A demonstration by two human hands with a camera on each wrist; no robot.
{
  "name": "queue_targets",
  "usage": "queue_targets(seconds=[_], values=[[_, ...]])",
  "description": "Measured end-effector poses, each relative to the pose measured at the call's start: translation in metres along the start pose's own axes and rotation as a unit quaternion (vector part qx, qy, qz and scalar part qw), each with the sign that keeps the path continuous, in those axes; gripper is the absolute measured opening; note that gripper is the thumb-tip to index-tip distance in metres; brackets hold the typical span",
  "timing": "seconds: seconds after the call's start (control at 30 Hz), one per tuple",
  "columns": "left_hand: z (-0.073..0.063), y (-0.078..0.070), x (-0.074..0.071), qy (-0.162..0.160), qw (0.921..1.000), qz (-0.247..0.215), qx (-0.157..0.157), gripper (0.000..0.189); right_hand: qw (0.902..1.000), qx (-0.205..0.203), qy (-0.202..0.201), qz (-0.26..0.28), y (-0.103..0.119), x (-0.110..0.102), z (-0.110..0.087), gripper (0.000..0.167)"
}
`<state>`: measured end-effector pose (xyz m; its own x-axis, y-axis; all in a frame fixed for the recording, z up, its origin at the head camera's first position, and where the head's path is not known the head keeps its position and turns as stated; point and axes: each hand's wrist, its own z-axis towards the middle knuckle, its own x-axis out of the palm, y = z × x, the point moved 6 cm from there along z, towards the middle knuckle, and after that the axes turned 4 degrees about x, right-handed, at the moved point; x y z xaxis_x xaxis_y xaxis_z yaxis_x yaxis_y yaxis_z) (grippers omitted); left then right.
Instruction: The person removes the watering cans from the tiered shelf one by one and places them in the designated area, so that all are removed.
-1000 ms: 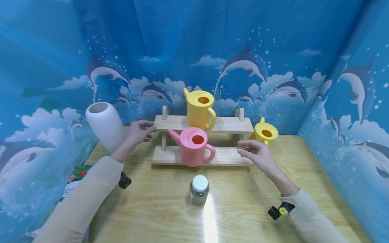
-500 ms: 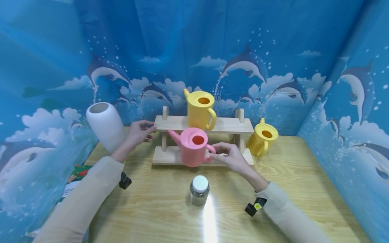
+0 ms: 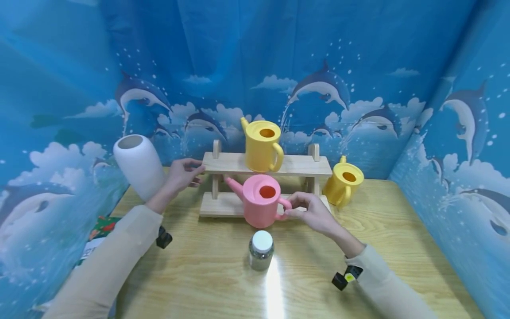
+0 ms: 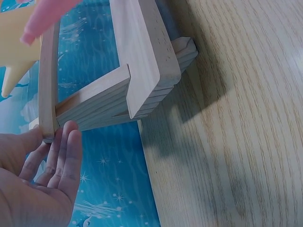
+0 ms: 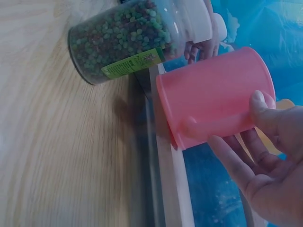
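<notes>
A two-tier wooden shelf [image 3: 296,165] stands on the table. My left hand [image 3: 181,175] pinches the left end of its upper board, thumb on one side and fingers on the other, as the left wrist view shows. My right hand [image 3: 312,215] grips the handle of a pink watering can [image 3: 259,204], its spout pointing left. The can is at the front edge of the lower board; whether its base touches the wood is unclear. A yellow watering can [image 3: 259,150] sits on the upper board. Just in front of the shelf is a white-lidded jar [image 5: 125,42] of green and brown granules.
Right of the shelf, a second yellow watering can [image 3: 341,184] stands on the table [image 3: 199,274]. A tall white vase [image 3: 139,164] is behind my left forearm. Packaging [image 3: 104,226] lies at the left edge. Blue dolphin-print sheeting [image 3: 223,53] encloses the back and sides.
My right hand has come left from the shelf's right end and taken the pink can's handle. The can has since shifted slightly right and toward me. The left hand stays put.
</notes>
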<state>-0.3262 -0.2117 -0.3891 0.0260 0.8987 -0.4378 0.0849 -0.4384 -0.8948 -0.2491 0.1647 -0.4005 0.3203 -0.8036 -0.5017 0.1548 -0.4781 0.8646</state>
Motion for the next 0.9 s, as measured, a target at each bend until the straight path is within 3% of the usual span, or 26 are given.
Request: queue_targets(seconds=[0.2,0.43,0.67,0.8,0.9], values=[[0.001,0.001,-0.001,0.001,1.0000,0.001,0.003,0.048,0.9997,-0.021,-0.008,-0.001,-0.002,-0.021,-0.026,0.017],[0.002,0.002,0.000,0.004,1.0000,-0.004,-0.001,0.049,0.9992,-0.001,-0.038,0.013,-0.005,-0.061,-0.072,0.023],[0.001,0.001,0.000,0.005,1.0000,-0.003,-0.001,0.048,0.9902,-0.070,-0.103,0.064,-0.010,-0.111,-0.116,0.021],[0.001,0.000,0.000,0.002,1.0000,0.001,0.000,0.049,0.9864,-0.041,-0.153,0.045,-0.018,-0.141,-0.134,0.020],[0.000,0.000,0.000,0.004,1.0000,0.003,0.001,0.049,0.9803,-0.016,-0.187,0.062,-0.026,-0.162,-0.143,0.020]])
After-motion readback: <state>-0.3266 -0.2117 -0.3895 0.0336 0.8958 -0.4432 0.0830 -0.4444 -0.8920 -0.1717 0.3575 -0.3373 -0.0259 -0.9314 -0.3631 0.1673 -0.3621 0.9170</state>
